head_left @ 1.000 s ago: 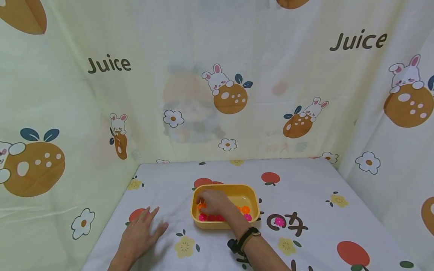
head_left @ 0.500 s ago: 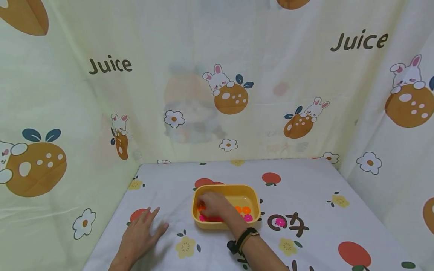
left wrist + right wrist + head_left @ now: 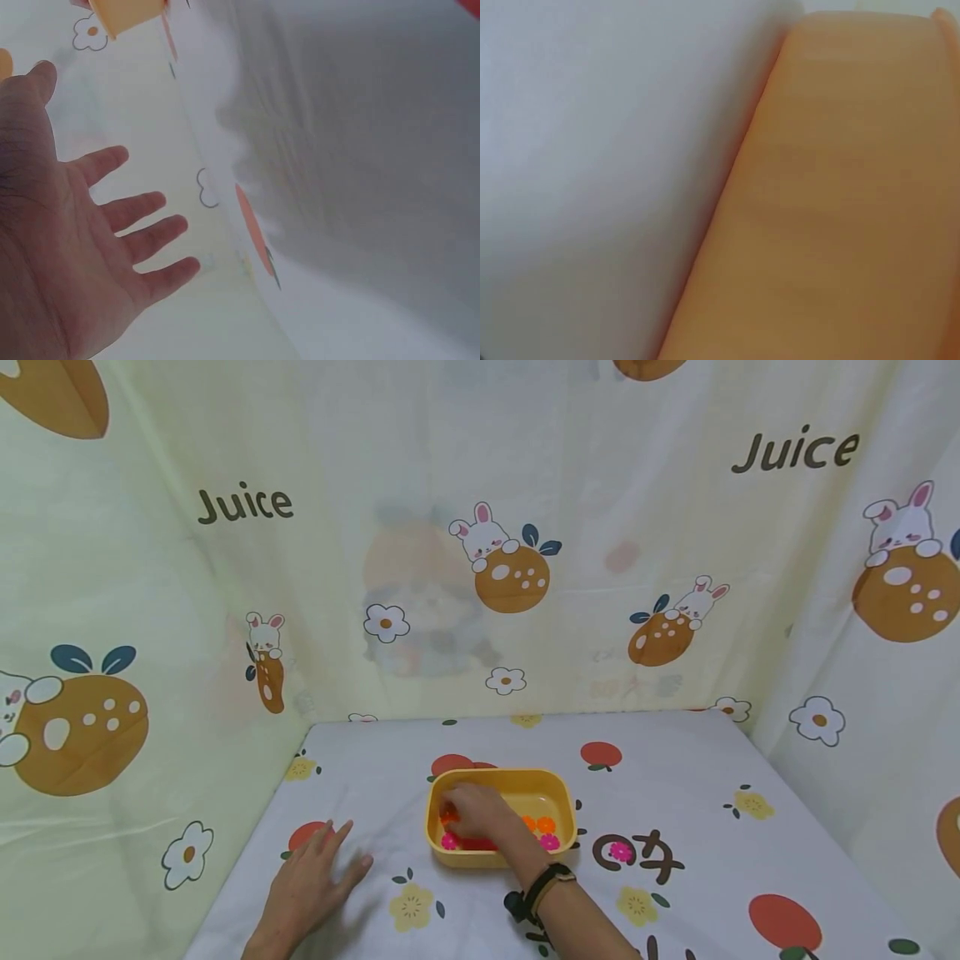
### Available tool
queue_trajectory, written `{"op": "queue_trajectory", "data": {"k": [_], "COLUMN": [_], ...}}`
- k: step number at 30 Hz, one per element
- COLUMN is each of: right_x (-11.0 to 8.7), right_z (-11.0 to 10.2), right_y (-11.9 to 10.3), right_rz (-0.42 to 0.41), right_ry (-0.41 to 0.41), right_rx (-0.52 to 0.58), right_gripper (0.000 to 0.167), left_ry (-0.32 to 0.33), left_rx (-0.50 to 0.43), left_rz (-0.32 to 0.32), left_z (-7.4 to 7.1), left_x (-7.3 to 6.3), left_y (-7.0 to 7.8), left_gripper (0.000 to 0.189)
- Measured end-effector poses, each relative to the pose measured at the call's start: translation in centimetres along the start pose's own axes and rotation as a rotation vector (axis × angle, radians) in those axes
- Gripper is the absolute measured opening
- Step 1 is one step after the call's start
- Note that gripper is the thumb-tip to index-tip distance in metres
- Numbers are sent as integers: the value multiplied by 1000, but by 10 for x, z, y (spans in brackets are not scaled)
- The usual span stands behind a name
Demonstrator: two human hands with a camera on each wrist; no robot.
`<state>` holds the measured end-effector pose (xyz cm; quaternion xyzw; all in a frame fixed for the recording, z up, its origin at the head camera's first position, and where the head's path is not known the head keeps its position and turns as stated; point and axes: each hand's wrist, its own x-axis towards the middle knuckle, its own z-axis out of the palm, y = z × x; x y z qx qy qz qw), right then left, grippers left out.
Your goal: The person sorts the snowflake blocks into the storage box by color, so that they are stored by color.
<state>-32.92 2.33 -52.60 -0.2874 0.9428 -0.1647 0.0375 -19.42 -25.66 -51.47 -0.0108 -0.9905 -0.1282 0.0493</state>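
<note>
A yellow rectangular tray stands on the table. Inside its left end, my right hand reaches down with bent fingers and pinches a small orange flower-shaped piece; the fingertips are partly hidden. A pink flower-shaped piece lies just in front of these fingers, with red showing under the hand. Toward the tray's right end are orange pieces and another pink piece. Left of the tray, my left hand holds nothing, its fingers spread. The right wrist view shows only the tray's outer wall.
One pink flower piece lies outside the tray, on the printed tablecloth to the right. A patterned curtain hangs at the back and both sides. A dark band circles my right wrist.
The right hand stays at the tray's left end, its fingers shifting slightly, and covers more of the red pieces in front. The left hand has not visibly moved.
</note>
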Motion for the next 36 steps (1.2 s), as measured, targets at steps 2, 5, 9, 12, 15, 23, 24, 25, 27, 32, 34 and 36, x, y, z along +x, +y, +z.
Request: {"op": "queue_trajectory", "data": {"k": [2, 5, 9, 12, 15, 23, 24, 25, 27, 32, 34, 36], "right_x": [-1, -4, -9, -17, -25, -51, -54, -59, -67, -95, -107, -119], "right_z": [-1, -2, -8, -20, -35, -79, -83, -87, -95, -108, -111, -113], "right_y": [1, 2, 5, 6, 7, 19, 21, 24, 29, 46, 54, 63], "right_rz": [5, 3, 3, 16, 24, -3, 2, 8, 28, 71, 78, 89], "right_ry": [-3, 3, 17, 25, 36, 160, 172, 185, 202, 250, 280, 302], "right_rx": [6, 17, 47, 79, 80, -41, -53, -64, -74, -59, -48, -34], "right_gripper": [25, 24, 21, 23, 27, 29, 30, 29, 28, 27, 26, 27], "left_ry": [0, -3, -6, -2, 6, -37, -47, -54, -63, -47, -36, -19], "left_rx": [-3, -6, -2, 5, 10, 10, 12, 12, 14, 9, 2, -3], "left_rz": [1, 2, 2, 8, 14, -32, -41, -49, -54, -30, -16, -4], "left_z": [0, 0, 0, -1, -2, -8, -8, -8, -9, -13, -15, -17], "left_x": [0, 0, 1, 1, 0, 4, 5, 6, 6, 3, 1, 0], "left_y": [1, 3, 5, 6, 7, 11, 12, 12, 13, 11, 10, 8], "left_gripper": [76, 77, 79, 79, 80, 88, 90, 91, 92, 93, 95, 97]}}
